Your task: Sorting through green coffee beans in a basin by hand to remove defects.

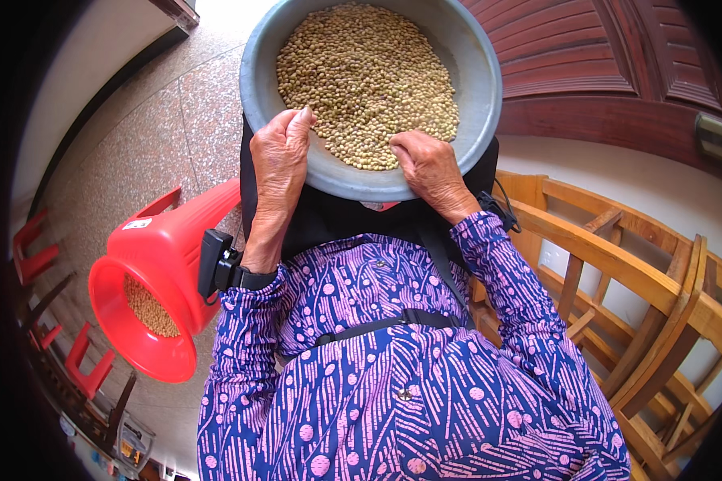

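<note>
A wide grey basin [370, 187] rests on my lap, with a broad layer of dried beans [367, 78] in it, probably soybeans, mostly tan-green with some darker ones. At the basin's near left rim is my left hand [281, 159], its thumb pressed to the curled fingers. Whether anything is pinched there is too small to tell. My right hand [428, 165] reaches over the near right rim, fingers bent down at the edge of the beans, their tips partly hidden. To my left, a red plastic bowl [105, 300] holds paler yellow beans [150, 306].
The red bowl stands on a red plastic stool [156, 234]. Wooden chairs [614, 264] crowd my right side, below a dark red panelled door [565, 48]. Speckled stone floor [210, 120] shows at left. More red stools [90, 361] stand farther left.
</note>
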The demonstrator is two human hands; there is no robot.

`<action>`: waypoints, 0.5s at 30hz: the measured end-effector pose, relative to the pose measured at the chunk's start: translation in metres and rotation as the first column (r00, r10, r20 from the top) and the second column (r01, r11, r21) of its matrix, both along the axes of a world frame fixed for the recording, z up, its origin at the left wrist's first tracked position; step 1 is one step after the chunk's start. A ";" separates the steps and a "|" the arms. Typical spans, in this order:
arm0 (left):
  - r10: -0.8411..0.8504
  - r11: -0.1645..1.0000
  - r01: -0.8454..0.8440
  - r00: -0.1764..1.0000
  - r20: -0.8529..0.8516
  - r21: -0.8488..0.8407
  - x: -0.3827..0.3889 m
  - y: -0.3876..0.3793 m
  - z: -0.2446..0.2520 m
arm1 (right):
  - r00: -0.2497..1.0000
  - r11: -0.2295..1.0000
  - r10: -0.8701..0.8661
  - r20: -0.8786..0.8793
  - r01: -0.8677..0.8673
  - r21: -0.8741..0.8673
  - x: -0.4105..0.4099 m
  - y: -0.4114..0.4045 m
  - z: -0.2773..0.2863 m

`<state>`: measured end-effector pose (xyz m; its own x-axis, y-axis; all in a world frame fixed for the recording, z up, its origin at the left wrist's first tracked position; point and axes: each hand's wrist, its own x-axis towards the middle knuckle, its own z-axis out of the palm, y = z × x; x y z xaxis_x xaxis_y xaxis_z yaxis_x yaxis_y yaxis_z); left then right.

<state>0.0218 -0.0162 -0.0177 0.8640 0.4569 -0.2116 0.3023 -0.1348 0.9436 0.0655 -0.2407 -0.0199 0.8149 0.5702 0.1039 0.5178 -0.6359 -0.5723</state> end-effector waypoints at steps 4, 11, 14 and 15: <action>-0.031 0.966 0.017 0.998 0.050 0.259 0.010 -0.003 0.010 | 1.000 1.000 -0.004 -0.007 0.004 0.000 0.000 -0.001 0.000; -0.074 0.872 -0.039 0.975 0.211 0.487 0.020 -0.008 -0.012 | 1.000 1.000 -0.007 -0.021 0.007 0.010 -0.001 0.001 0.000; -0.106 0.816 -0.019 0.978 0.182 0.578 0.020 -0.011 -0.012 | 1.000 1.000 -0.011 -0.023 0.011 0.010 -0.001 0.002 0.001; -0.100 0.819 -0.027 0.977 0.189 0.573 0.020 -0.010 -0.012 | 1.000 1.000 -0.012 -0.028 0.012 0.012 -0.001 0.003 0.002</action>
<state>0.0416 -0.0266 -0.0298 0.8763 0.4076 0.2567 0.0989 -0.6738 0.7322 0.0643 -0.2381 -0.0174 0.8245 0.5590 0.0876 0.4938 -0.6351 -0.5939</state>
